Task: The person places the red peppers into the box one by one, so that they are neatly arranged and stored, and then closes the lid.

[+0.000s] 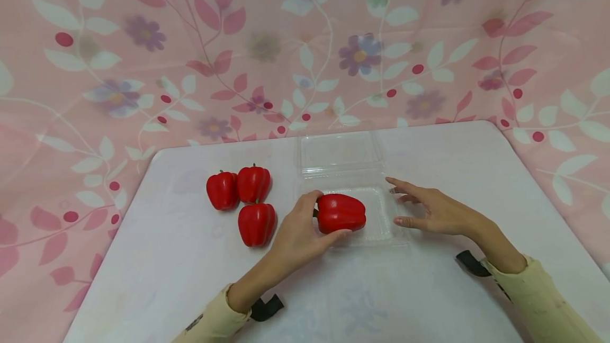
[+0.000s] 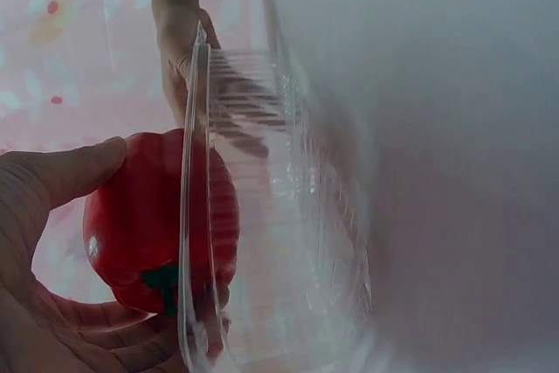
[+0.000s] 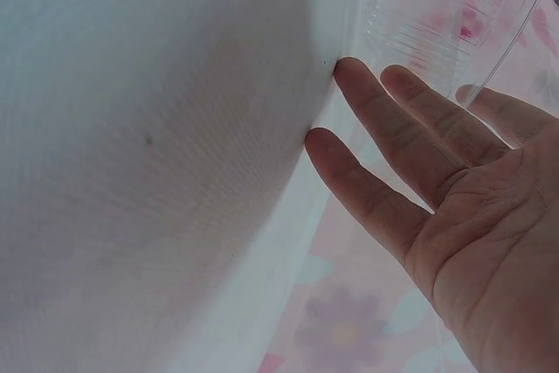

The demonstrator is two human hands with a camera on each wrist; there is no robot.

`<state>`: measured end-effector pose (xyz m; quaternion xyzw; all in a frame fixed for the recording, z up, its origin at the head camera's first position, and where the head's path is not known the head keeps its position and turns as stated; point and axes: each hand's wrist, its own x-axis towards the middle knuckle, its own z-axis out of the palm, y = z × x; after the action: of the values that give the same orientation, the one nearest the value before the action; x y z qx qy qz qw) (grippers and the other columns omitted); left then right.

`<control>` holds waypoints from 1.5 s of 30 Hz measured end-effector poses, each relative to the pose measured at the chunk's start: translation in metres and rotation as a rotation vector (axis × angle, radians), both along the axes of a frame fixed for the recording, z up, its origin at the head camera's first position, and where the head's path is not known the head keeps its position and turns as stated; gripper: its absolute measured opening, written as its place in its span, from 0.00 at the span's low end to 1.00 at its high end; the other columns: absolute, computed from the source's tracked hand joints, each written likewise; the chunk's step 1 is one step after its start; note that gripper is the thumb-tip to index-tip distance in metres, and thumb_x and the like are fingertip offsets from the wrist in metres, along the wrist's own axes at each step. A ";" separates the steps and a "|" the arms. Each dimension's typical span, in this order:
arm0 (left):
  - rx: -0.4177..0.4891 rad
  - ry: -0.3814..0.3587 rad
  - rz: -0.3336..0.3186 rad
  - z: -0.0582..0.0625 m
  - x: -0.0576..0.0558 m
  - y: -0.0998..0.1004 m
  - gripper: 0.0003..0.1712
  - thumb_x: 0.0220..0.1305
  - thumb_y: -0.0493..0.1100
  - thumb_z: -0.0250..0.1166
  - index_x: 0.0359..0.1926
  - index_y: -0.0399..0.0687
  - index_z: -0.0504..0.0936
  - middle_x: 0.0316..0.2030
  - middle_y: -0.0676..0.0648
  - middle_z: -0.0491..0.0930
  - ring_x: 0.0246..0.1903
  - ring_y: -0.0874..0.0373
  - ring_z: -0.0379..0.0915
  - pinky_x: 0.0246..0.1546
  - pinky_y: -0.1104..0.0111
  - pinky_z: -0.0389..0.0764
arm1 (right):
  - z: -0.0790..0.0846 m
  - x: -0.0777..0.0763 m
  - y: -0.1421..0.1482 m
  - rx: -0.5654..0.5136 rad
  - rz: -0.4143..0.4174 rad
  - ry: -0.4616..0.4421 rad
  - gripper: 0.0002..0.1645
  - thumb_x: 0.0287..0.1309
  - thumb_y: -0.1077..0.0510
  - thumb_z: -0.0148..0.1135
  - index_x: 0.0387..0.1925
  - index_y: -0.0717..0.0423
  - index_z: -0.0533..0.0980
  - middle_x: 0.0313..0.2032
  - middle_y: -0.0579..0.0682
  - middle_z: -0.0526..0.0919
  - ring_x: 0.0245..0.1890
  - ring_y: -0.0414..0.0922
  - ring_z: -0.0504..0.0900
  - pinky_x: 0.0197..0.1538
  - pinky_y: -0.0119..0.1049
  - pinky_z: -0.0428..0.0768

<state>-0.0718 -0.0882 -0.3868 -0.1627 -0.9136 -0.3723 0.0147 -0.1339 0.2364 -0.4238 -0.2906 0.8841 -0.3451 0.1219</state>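
Note:
A red bell pepper lies on its side over the base of a clear plastic clamshell container, its green stem toward the left. My left hand grips this pepper between thumb and fingers; the left wrist view has the pepper partly inside the container's rim. At the container's right side is my right hand, fingers spread and holding nothing. In the right wrist view, fingertips come close to the container's wall; whether they touch it I cannot tell.
Three more red bell peppers stand in a cluster left of the container. The container's lid lies folded back toward the far table edge. Behind the white table hangs a pink floral cloth.

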 end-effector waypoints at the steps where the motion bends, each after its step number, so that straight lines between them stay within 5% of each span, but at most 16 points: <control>1: -0.001 -0.004 -0.003 -0.001 0.000 0.002 0.47 0.47 0.58 0.78 0.64 0.48 0.65 0.53 0.50 0.74 0.43 0.59 0.74 0.39 0.68 0.83 | 0.000 0.000 0.000 0.002 -0.002 0.002 0.52 0.56 0.40 0.69 0.76 0.36 0.52 0.64 0.51 0.73 0.58 0.49 0.78 0.56 0.64 0.73; 12: -0.011 -0.018 -0.054 -0.008 -0.001 0.020 0.46 0.51 0.59 0.75 0.64 0.44 0.65 0.55 0.47 0.73 0.47 0.56 0.75 0.42 0.68 0.82 | -0.001 0.000 0.000 -0.011 0.007 0.015 0.52 0.57 0.41 0.69 0.76 0.41 0.53 0.63 0.52 0.74 0.57 0.49 0.78 0.55 0.64 0.74; 25: -0.026 -0.081 -0.052 -0.013 -0.006 0.035 0.44 0.51 0.59 0.76 0.62 0.46 0.66 0.50 0.49 0.75 0.44 0.57 0.74 0.37 0.71 0.82 | 0.000 0.000 0.000 -0.017 0.008 0.021 0.52 0.56 0.41 0.70 0.76 0.34 0.53 0.63 0.52 0.74 0.57 0.51 0.78 0.54 0.63 0.75; 36: -0.056 -0.094 -0.056 -0.023 -0.009 0.043 0.41 0.51 0.61 0.75 0.59 0.48 0.67 0.46 0.52 0.74 0.41 0.61 0.73 0.34 0.73 0.79 | -0.002 0.000 -0.001 0.003 0.003 0.035 0.52 0.55 0.44 0.71 0.76 0.44 0.54 0.62 0.53 0.75 0.56 0.52 0.78 0.53 0.66 0.75; 45: -0.063 -0.114 -0.059 -0.024 -0.012 0.048 0.41 0.50 0.61 0.75 0.58 0.49 0.67 0.45 0.53 0.74 0.40 0.62 0.73 0.33 0.74 0.79 | -0.001 0.001 -0.001 -0.002 0.009 0.034 0.52 0.56 0.42 0.70 0.76 0.41 0.54 0.62 0.53 0.75 0.57 0.51 0.78 0.54 0.66 0.74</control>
<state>-0.0835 -0.0405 -0.4108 -0.1684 -0.9191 -0.3521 -0.0535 -0.1330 0.2353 -0.4247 -0.3004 0.8845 -0.3402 0.1079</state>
